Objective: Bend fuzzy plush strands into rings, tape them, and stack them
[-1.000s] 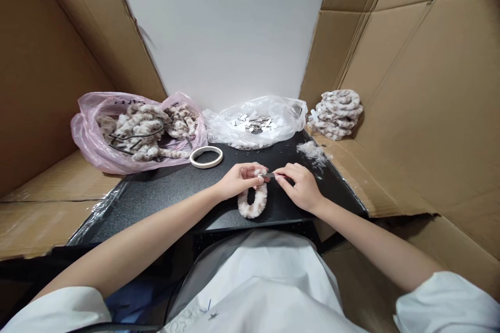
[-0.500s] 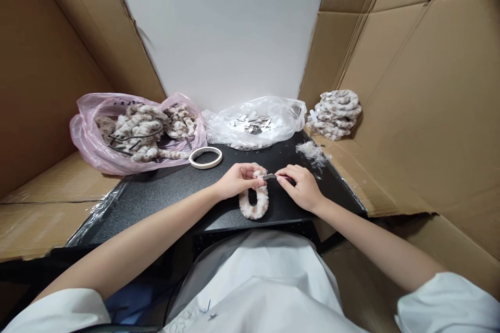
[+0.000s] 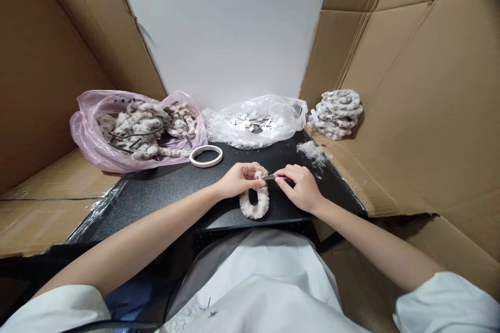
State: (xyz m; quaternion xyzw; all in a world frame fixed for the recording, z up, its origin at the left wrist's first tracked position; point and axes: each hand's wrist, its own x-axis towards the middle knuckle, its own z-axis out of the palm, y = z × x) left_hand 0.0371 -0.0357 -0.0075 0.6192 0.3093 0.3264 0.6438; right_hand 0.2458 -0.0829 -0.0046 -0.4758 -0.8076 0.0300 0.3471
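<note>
A fluffy cream-and-brown loop of furry cord (image 3: 254,208) lies on the black table near its front edge. My left hand (image 3: 244,179) is closed on the loop's upper end, pinching it between thumb and fingers. In my right hand (image 3: 299,187) is a small metal tool (image 3: 269,177) with a pointed tip and a reddish handle; its exact kind is unclear. That tip meets the loop by my left thumb. The fingers hide most of the handle and the pinched spot.
A roll of tape (image 3: 206,156) lies left of centre. Behind it, a pink bag (image 3: 88,140) holds furry cords. A clear bag (image 3: 222,127) contains small metal and white pieces. Loose fluff (image 3: 312,152) and stacked furry rings (image 3: 338,114) are at right. Cardboard walls (image 3: 437,88) flank the table (image 3: 164,203).
The metal tool has turned slightly at my left thumb, and my right fingers have shifted a little left. My left hand keeps its grip on the loop.
</note>
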